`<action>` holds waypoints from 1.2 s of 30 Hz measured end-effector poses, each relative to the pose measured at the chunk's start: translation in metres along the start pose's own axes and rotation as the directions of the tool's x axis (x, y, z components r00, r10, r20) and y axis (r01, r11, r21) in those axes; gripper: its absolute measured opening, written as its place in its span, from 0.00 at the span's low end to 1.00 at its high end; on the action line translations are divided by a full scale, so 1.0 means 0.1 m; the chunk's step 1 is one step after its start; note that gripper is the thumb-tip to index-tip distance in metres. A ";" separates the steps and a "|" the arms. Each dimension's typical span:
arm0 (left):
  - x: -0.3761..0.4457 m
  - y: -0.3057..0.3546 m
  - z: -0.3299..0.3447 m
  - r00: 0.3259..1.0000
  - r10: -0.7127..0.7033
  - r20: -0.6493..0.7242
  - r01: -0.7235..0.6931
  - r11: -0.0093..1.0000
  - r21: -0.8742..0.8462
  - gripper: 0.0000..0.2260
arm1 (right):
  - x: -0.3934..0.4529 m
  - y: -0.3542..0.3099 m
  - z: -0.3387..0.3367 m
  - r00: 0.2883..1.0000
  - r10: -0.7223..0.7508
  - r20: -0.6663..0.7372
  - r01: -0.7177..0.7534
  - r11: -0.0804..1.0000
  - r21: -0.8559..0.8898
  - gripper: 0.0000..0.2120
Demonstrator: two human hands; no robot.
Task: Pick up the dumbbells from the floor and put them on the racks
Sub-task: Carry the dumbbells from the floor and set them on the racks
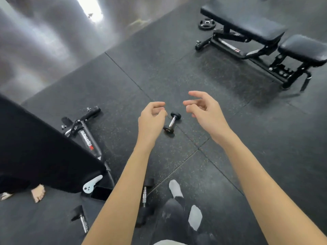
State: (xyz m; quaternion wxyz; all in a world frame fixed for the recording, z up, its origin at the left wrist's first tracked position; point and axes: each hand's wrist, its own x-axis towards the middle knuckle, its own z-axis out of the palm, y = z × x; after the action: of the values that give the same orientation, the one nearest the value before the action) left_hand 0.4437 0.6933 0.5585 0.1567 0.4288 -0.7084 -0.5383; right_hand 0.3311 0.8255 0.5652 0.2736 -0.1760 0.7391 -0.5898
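A small black dumbbell (172, 122) with a chrome handle lies on the black rubber floor between my two hands. My left hand (152, 117) hovers just left of it, fingers loosely curled and holding nothing. My right hand (205, 110) hovers to its right, fingers apart and empty. A larger dumbbell (145, 193) with a chrome handle lies near my feet, partly hidden by my left forearm. Part of another chrome-handled dumbbell (83, 221) shows at the lower left. No rack is in view.
A black padded bench (44, 156) fills the left side, its frame (88, 137) reaching onto the floor. Another adjustable bench (256, 27) stands at the upper right with a weight plate (206, 24) behind it. My feet in grey socks (177, 190) are below. Another person's bare foot (38, 192) shows lower left.
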 end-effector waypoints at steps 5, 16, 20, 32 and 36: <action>1.37 -0.31 0.45 0.995 -0.102 0.014 0.102 0.995 -0.012 0.12 | 1.38 0.39 0.35 0.990 0.106 0.095 -0.103 0.994 -0.038 0.18; 3.78 -2.61 1.51 0.850 -0.522 -0.076 0.518 0.853 -0.061 0.13 | 4.09 2.79 1.51 0.880 0.418 0.226 -0.374 0.903 -0.212 0.20; 4.50 -3.53 2.00 0.826 -0.555 -0.101 0.557 0.830 -0.006 0.14 | 4.81 3.81 1.84 0.837 0.456 0.301 -0.332 0.862 -0.382 0.19; 5.62 -5.85 3.27 0.850 -0.527 0.022 0.397 0.667 0.630 0.17 | 5.93 6.46 2.41 0.785 0.418 0.457 0.013 0.726 -0.687 0.22; 5.87 -6.05 3.53 0.760 -0.628 0.166 0.165 0.433 0.886 0.19 | 6.24 6.89 2.46 0.696 0.290 0.657 0.581 0.311 -0.752 0.23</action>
State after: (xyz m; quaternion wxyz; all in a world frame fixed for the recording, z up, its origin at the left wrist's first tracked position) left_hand 0.1259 0.4273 -0.2560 -0.3811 0.4629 -0.7619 -0.2449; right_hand 0.0327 0.4384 -0.2628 0.3127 -0.5815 0.7498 0.0430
